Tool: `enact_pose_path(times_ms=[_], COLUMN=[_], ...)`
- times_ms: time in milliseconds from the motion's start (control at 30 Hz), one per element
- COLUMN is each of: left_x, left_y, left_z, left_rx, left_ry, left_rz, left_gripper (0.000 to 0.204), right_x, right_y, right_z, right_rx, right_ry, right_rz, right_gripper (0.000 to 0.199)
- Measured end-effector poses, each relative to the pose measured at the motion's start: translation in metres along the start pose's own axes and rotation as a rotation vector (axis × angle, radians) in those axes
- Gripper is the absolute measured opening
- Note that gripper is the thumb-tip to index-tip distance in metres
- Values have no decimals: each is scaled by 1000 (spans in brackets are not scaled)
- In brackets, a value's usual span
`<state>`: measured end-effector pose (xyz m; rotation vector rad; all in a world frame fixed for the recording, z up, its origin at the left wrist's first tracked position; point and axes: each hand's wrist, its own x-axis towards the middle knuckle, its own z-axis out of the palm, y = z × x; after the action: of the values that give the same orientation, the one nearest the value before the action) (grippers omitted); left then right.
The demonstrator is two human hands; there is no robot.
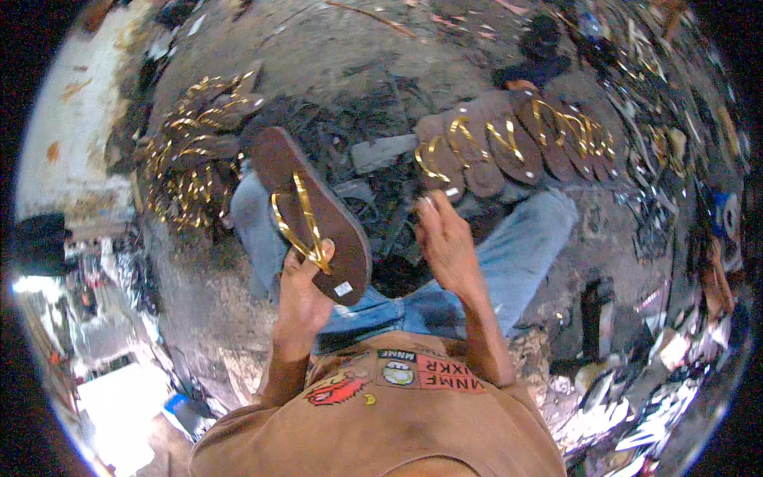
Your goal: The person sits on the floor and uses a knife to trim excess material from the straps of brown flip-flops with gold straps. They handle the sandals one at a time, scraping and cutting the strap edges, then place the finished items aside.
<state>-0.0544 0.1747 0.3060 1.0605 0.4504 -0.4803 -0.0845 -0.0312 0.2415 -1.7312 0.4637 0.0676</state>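
My left hand point(304, 288) grips a dark brown flip-flop point(344, 238) with gold straps, thumb on top at the strap's toe post. A small white sticker point(342, 288) marks its near end. The sole is tilted up above my left leg. My right hand point(447, 242) is closed, fingertips pinched together, just short of the nearest flip-flop point(435, 151) in a row on the right. Whether a small thing sits between those fingertips is hidden. More brown flip-flops point(510, 147) with gold straps stand side by side along that row.
A heap of gold-strapped flip-flops point(199, 159) lies at the left. Dark scraps point(350, 119) and a grey flat block point(385, 153) cover the ground between my legs point(517, 254). Shiny offcuts point(652, 143) are strewn at the right. A white sheet point(119, 409) lies at the lower left.
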Motion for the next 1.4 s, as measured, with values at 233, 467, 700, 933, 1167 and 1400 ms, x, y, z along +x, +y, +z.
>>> enact_pose_path(times_ms=[233, 467, 700, 933, 1167, 1400], left_x=[-1, 3, -8, -18, 6, 2], left_y=[-6, -14, -7, -7, 17, 52], left_z=[-20, -19, -17, -15, -5, 13], left_rx=[86, 226, 210, 638, 894, 323], left_ry=[125, 124, 153, 18, 6, -62], left_rz=[117, 121, 21, 199, 544, 26], left_gripper=[29, 31, 43, 47, 53, 43], right_x=[-101, -94, 14, 77, -2, -85], right_y=[12, 27, -10, -21, -70, -24], right_z=[-17, -8, 40, 73, 37, -19], right_rx=[-160, -246, -92, 379, 372, -113], right_ry=[-389, -341, -246, 90, 118, -77], right_rz=[-31, 9, -266, -337, -283, -135], right_gripper=[33, 32, 30, 34, 21, 29])
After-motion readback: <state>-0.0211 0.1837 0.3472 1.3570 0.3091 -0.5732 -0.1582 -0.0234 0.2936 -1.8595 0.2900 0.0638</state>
